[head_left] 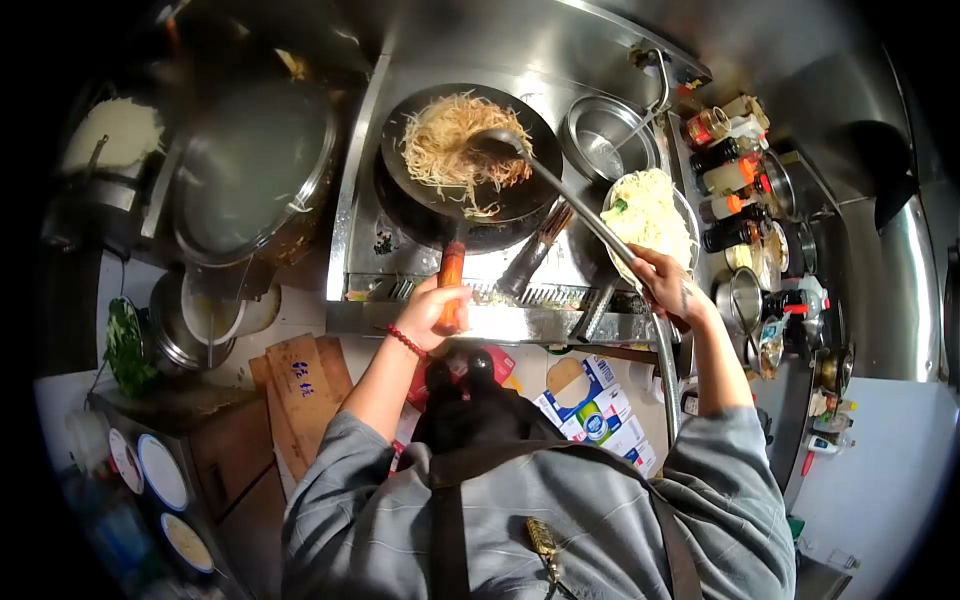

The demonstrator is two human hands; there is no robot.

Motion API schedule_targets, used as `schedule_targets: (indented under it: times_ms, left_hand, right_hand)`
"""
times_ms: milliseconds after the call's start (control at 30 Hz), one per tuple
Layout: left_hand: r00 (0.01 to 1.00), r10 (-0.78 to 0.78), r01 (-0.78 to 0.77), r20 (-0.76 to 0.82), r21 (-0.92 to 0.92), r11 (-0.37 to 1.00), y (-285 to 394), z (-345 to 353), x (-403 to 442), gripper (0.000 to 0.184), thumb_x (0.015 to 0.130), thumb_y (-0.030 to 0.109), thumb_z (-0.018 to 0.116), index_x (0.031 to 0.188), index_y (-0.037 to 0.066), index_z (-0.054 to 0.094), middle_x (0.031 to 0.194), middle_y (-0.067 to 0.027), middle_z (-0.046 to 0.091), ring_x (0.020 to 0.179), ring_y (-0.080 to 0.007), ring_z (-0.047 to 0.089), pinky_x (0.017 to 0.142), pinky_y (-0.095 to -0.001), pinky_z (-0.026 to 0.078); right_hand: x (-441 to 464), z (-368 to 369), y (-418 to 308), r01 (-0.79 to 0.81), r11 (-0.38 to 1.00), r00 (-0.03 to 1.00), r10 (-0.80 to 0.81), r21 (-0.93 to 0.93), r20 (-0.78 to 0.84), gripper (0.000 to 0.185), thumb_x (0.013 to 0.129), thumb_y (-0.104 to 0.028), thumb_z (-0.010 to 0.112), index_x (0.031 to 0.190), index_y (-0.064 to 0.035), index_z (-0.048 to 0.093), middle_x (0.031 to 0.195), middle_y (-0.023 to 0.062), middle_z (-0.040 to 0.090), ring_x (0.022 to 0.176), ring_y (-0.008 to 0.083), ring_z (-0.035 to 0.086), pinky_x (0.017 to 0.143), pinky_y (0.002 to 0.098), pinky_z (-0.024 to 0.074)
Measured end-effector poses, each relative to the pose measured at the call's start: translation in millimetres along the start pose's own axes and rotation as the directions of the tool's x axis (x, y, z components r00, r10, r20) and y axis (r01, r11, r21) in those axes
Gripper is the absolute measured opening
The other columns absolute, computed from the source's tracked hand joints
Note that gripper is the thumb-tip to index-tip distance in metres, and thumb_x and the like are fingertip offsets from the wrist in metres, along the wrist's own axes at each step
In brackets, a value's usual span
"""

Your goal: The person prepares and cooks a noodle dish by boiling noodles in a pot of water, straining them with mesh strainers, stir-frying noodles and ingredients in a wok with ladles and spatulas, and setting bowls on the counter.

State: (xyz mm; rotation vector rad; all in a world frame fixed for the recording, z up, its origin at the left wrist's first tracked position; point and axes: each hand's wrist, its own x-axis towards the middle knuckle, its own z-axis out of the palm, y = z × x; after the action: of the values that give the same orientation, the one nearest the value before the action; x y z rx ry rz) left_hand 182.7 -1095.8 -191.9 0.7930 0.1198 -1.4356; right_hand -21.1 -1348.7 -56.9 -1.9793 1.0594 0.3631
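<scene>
My left hand (pixel 436 311) is wrapped round the wooden handle (pixel 452 277) of a dark wok (pixel 400 205) on the stove. In the wok lies a heap of browned noodles or shreds (pixel 440 140). My right hand (pixel 664 286) grips the long handle of a ladle (pixel 560 188), whose bowl rests in the noodles. Below and around my right hand is a bowl of pale noodles (pixel 650 215) with a bit of green on it. A dark brush (pixel 537 248) lies between the wok and that bowl.
A metal basin (pixel 595 130) sits behind the noodle bowl under a tap (pixel 660 80). Sauce bottles (pixel 725 207) line the right-hand shelf. A big steaming pot (pixel 255 180) stands at left. Below the stove front (pixel 400 320) are a wooden board (pixel 300 390) and printed cartons (pixel 600 410).
</scene>
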Motion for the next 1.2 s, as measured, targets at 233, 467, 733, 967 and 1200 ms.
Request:
schedule_targets:
  times_ms: [233,467,733,967,1200]
  left_hand:
    - [0.997,0.058,-0.05,-0.049,0.143,0.989,5,-2,13,0.009,0.087,0.009,0.052,0.088,0.005,0.045,0.066,-0.0004,0.044,0.049,-0.0068,0.041,0.042,-0.0213,0.034]
    - [0.999,0.024,-0.028,0.046,0.083,0.996,1,8,-50,0.007,0.083,0.004,0.051,0.078,0.004,0.047,0.056,-0.0007,0.043,0.044,-0.0088,0.041,0.039,-0.0239,0.033]
    - [1.0,0.008,-0.007,-0.006,0.088,0.996,-16,-3,-60,0.012,0.08,0.001,0.053,0.088,0.004,0.045,0.056,-0.0032,0.042,0.04,-0.0129,0.042,0.036,-0.0276,0.034]
    - [0.995,0.075,-0.07,-0.063,0.072,0.995,3,8,8,0.011,0.076,0.001,0.057,0.078,0.003,0.046,0.062,-0.0048,0.048,0.046,-0.0122,0.047,0.04,-0.0277,0.04]
    - [0.996,0.077,-0.074,-0.034,0.078,0.994,3,-6,15,0.015,0.076,0.001,0.057,0.078,0.004,0.043,0.062,-0.005,0.047,0.046,-0.0123,0.046,0.04,-0.0278,0.038]
  right_hand:
    - [59,145,33,0.521,0.774,0.765,-0.61,-0.359,-0.206,0.046,0.092,-0.022,0.046,0.134,-0.011,0.033,0.06,0.0136,0.056,0.046,0.0235,0.052,0.045,0.0356,0.0459]
    - [-25,14,92,0.393,0.776,0.905,-0.421,-0.493,0.059,0.043,0.088,-0.014,0.05,0.13,-0.0111,0.04,0.081,0.0198,0.064,0.066,0.0309,0.063,0.059,0.0389,0.0494]
    - [-28,-27,16,0.304,0.914,0.926,-0.349,-0.269,-0.141,0.037,0.094,-0.021,0.043,0.127,-0.0049,0.046,0.093,0.0186,0.064,0.081,0.0222,0.062,0.07,0.0344,0.0476]
    - [10,48,61,0.477,0.671,0.801,-0.598,-0.568,-0.033,0.042,0.093,-0.024,0.043,0.13,-0.0043,0.039,0.096,0.0212,0.061,0.071,0.0336,0.061,0.065,0.0398,0.0481]
    - [-8,34,6,0.236,0.933,0.952,-0.278,-0.27,-0.126,0.037,0.093,-0.016,0.042,0.127,-0.0001,0.043,0.106,0.0219,0.059,0.095,0.0258,0.059,0.084,0.0338,0.0452]
